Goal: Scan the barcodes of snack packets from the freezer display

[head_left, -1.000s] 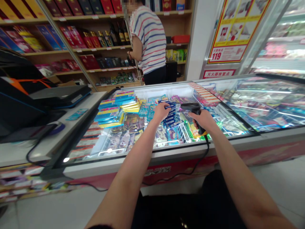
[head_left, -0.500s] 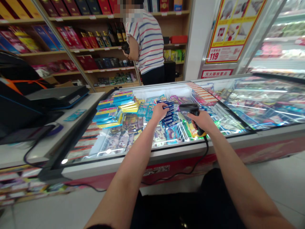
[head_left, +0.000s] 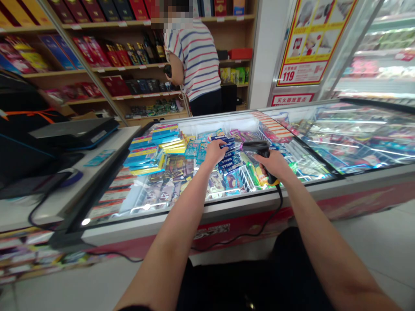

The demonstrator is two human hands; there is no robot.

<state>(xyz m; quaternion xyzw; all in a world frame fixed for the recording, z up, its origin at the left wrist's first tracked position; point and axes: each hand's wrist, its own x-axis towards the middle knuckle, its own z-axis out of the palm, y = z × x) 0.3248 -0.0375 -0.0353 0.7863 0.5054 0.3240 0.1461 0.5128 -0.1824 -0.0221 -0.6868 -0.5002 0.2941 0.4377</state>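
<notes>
My left hand (head_left: 214,153) is closed, thumb and fingers pinching the left end of a dark blue pack of Halls candy in a column of such packs (head_left: 229,161) on the freezer's glass top. The fingertips partly hide the pinched pack. In my right hand (head_left: 276,166) is a black barcode scanner (head_left: 256,147), fingers wrapped round its yellow-and-black handle. Its head points left toward the Halls packs, a short way from them. From the handle a black cable (head_left: 280,199) hangs over the freezer's front. Light blue packets (head_left: 192,148) lie left of my left hand.
Blue and yellow packets (head_left: 142,156) are piled at the left of the chest freezer (head_left: 129,221). A counter (head_left: 106,147) with black equipment adjoins it. Beyond, a person in a striped top (head_left: 199,60) holds a dark device by the shelves (head_left: 123,69).
The view has shifted slightly, so the surroundings sit a little further left. Both hands keep their places, one at the Halls packs, the other on the scanner.
</notes>
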